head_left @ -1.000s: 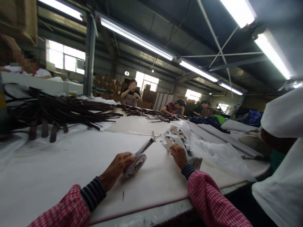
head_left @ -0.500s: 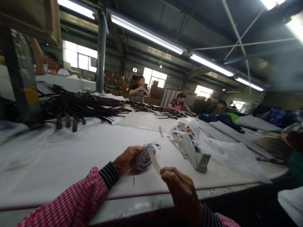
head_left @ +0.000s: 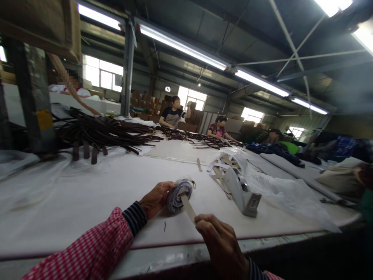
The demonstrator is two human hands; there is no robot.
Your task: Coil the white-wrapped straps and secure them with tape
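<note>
My left hand (head_left: 157, 197) is closed around the far left side of a coiled strap (head_left: 176, 199) wrapped in clear plastic, which rests on the white table covering. A small gold-coloured metal ring (head_left: 194, 185) sticks out at the coil's upper right. Between thumb and fingers, my right hand (head_left: 217, 241) pinches the lower end of a flat beige strip (head_left: 189, 209). The strip's upper end lies at the middle of the coil; whether it goes inside, I cannot tell.
A grey tape dispenser (head_left: 241, 192) stands to the right, beside a plastic bag of beige strips (head_left: 221, 171). One beige strip (head_left: 199, 164) lies apart. Dark leather straps (head_left: 107, 130) are heaped at the back left. Co-workers (head_left: 175, 112) stand beyond the table.
My right hand has shifted slightly down and left with the strip, whose upper end now sits lower, at the coil's middle. The coil has turned a little.
</note>
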